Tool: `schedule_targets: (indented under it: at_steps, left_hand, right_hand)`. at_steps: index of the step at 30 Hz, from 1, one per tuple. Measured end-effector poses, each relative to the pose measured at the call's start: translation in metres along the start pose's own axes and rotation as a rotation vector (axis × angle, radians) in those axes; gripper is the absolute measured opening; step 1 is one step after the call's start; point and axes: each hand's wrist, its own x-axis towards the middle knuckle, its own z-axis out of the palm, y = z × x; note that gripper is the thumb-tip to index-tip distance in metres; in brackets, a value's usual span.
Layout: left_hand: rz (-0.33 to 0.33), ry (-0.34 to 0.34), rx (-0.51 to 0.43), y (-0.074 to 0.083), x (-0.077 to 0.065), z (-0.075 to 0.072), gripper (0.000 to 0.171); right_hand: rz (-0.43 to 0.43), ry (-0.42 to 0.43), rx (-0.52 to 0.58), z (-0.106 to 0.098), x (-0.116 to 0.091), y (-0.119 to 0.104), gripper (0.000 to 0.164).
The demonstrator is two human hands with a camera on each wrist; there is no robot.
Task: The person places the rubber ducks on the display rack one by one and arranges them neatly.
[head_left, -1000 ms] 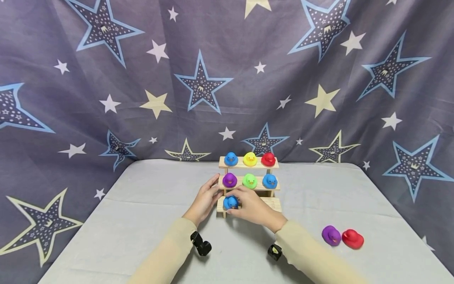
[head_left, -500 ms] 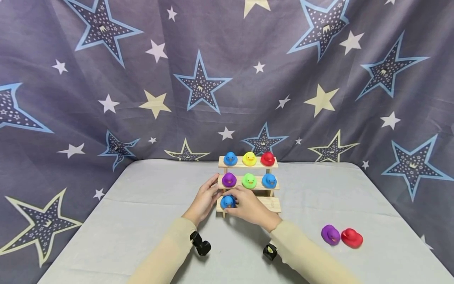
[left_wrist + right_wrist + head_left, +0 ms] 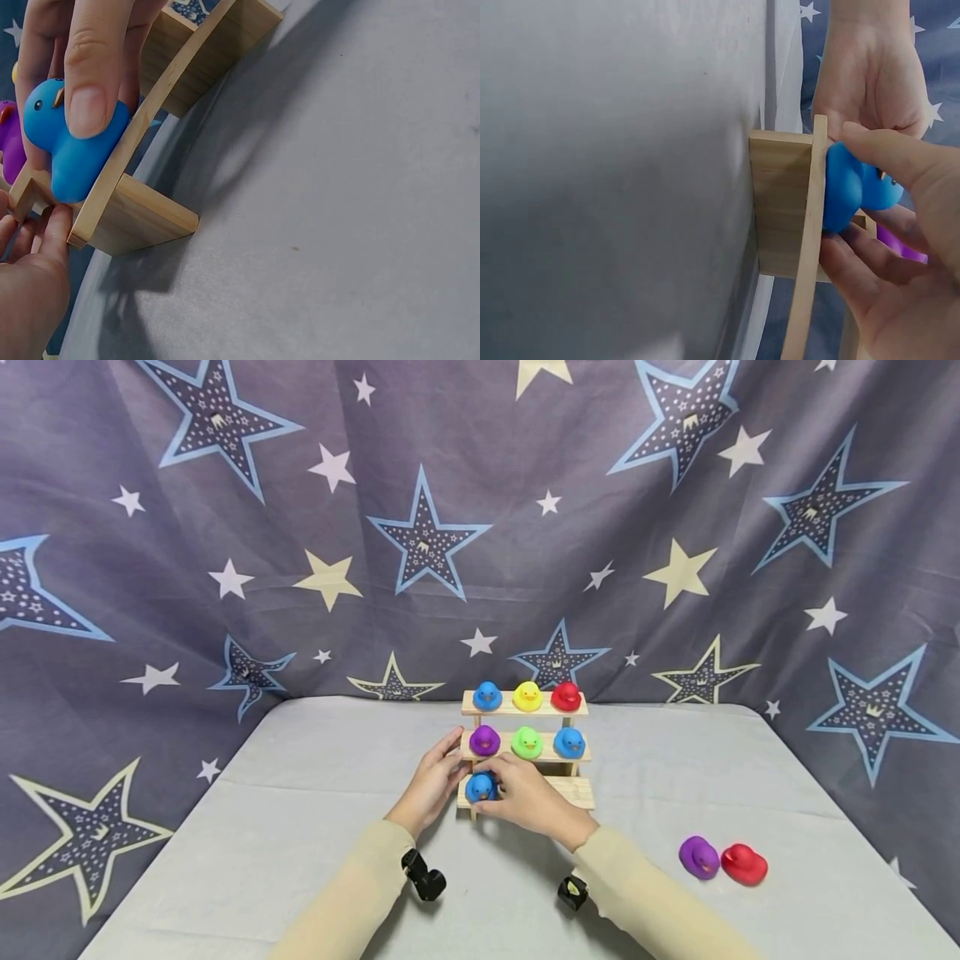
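On the left end of the bottom tier of a wooden three-tier stand (image 3: 573,790) sits a blue rubber duck (image 3: 480,787). My right hand (image 3: 536,795) pinches this duck between thumb and fingers from its right side; the right wrist view shows the thumb on one side of the duck (image 3: 844,187) and fingertips on the other. Beside the stand's left end is my left hand (image 3: 429,783), its fingers extended and touching the wood. In the left wrist view, that hand's fingertips (image 3: 56,225) meet the tier's end near the duck.
The middle tier bears a purple duck (image 3: 484,741), a green duck (image 3: 527,742) and another blue duck (image 3: 569,742). On top stand blue (image 3: 487,696), yellow (image 3: 527,696) and red ducks (image 3: 566,696). Purple (image 3: 700,857) and red ducks (image 3: 744,864) lie on the table at right.
Over the last second my right hand has shifted the blue duck slightly left along the bottom tier, toward its end. My left hand has stayed at the stand's side.
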Motion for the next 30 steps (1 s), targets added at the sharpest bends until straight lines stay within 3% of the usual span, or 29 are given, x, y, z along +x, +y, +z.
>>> schedule_targets:
  at_steps: [17,30]
  left_hand:
    - [0.006,-0.001,0.009,-0.003,0.002,-0.002,0.054]
    - [-0.003,0.013,0.008,-0.002,0.002,-0.001,0.054]
  right_hand:
    - [0.083,-0.059,0.046,-0.028,-0.019,0.004,0.051]
    - [0.052,-0.093,-0.004,-0.055,-0.053,0.025,0.042]
